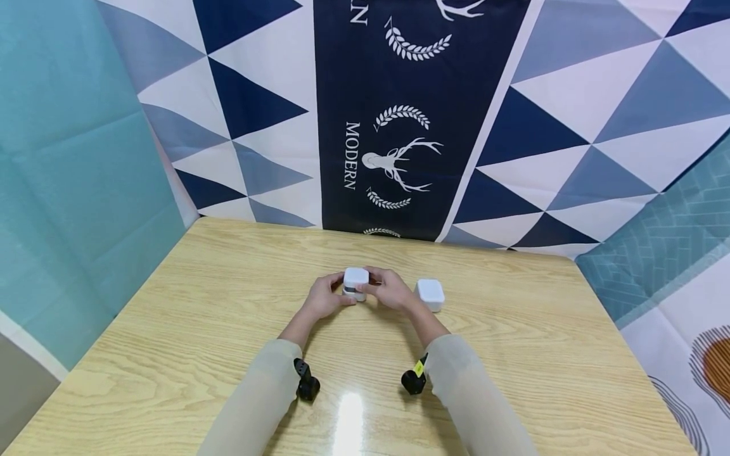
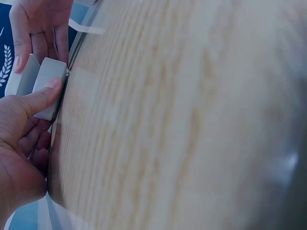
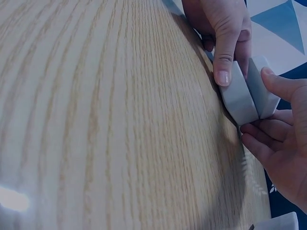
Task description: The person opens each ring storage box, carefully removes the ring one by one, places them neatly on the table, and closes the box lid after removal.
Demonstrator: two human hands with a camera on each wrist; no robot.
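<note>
Two white rounded-square pieces, an upper one (image 1: 356, 277) and a lower one (image 1: 360, 296), are stacked between the hands, with a dark band showing between them. My left hand (image 1: 322, 299) grips the lower piece (image 3: 239, 98) near the tabletop, thumb on its side. The upper piece (image 3: 264, 88) is held by my right hand (image 1: 391, 291), thumb on its near side and fingers around its edge. In the right wrist view the pieces stand at a slant to each other, a wedge-shaped gap between them that closes at one end. Whatever is inside them is hidden.
Another white rounded box (image 1: 430, 294) stands on the wooden table (image 1: 228, 316), just right of my right hand; its corner (image 3: 279, 222) shows in the right wrist view. Behind the table's far edge hangs a patterned cloth (image 1: 399, 82); teal cloth (image 1: 68, 158) hangs at the left.
</note>
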